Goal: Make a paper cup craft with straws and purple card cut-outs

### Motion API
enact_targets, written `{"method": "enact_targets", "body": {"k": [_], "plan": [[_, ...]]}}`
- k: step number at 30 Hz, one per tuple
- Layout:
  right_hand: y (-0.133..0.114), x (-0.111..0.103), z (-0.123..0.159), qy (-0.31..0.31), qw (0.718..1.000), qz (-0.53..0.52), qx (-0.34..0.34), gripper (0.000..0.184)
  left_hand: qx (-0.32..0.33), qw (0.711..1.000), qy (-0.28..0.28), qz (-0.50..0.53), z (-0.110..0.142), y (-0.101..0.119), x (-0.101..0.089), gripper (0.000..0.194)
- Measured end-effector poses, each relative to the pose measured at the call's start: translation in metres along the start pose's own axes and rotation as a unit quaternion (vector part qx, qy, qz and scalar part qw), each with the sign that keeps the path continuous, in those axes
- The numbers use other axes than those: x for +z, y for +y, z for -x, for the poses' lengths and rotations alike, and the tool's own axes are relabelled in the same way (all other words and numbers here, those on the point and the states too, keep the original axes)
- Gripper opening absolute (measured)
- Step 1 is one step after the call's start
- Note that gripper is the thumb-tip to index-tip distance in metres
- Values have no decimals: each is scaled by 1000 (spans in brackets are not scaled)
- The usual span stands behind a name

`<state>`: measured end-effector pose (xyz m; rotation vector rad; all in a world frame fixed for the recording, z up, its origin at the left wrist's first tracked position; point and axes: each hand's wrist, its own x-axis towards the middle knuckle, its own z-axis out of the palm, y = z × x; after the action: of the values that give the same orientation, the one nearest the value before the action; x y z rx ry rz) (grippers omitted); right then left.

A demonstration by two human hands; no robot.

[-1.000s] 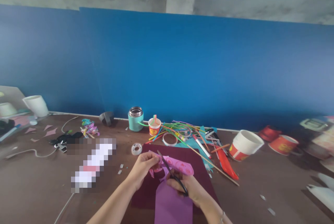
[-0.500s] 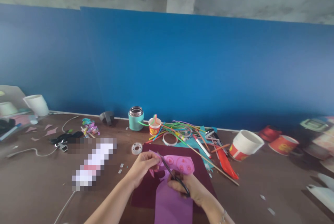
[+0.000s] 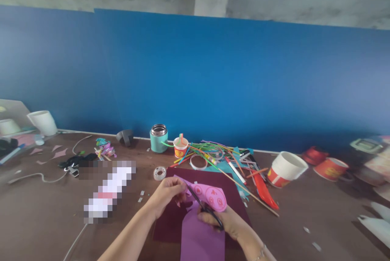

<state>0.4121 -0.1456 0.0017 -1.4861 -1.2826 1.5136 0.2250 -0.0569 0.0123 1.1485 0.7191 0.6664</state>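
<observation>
My left hand [image 3: 170,193] pinches the left end of a pink paper piece [image 3: 215,197] that carries red drawn circles and marks. In my right hand [image 3: 219,219] is a pair of black scissors [image 3: 199,202], the fingers closed round the handles. The blades point up and left along the lower edge of the pink paper, close to my left fingertips. Beneath lies a larger purple sheet [image 3: 202,238] on a dark maroon sheet [image 3: 169,228]. Part of the paper's left end is hidden by my left fingers.
Behind my hands stand a teal jar [image 3: 159,141], a small paper cup [image 3: 180,147] and a tape roll [image 3: 159,173]. Pipe cleaners [image 3: 213,149], a marker [image 3: 236,170] and a wooden stick [image 3: 256,198] lie right of them. Paper cups [image 3: 286,169] stand farther right. Black clips [image 3: 73,169] lie left.
The pink paper has tilted, its right end dropping toward my right hand. The scissors and my right hand have shifted slightly right; my left hand has barely moved.
</observation>
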Motion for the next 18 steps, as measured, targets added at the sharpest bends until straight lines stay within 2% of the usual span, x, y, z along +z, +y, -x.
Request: {"method": "enact_targets", "body": {"k": [8, 18], "plan": [[6, 0, -2, -8, 999, -36, -1, 24, -3, 1000, -10, 12, -1, -1, -3, 22], [-3, 8, 1, 6, 999, -50, 1, 31, -12, 1000, -20, 14, 0, -4, 0, 27]]}}
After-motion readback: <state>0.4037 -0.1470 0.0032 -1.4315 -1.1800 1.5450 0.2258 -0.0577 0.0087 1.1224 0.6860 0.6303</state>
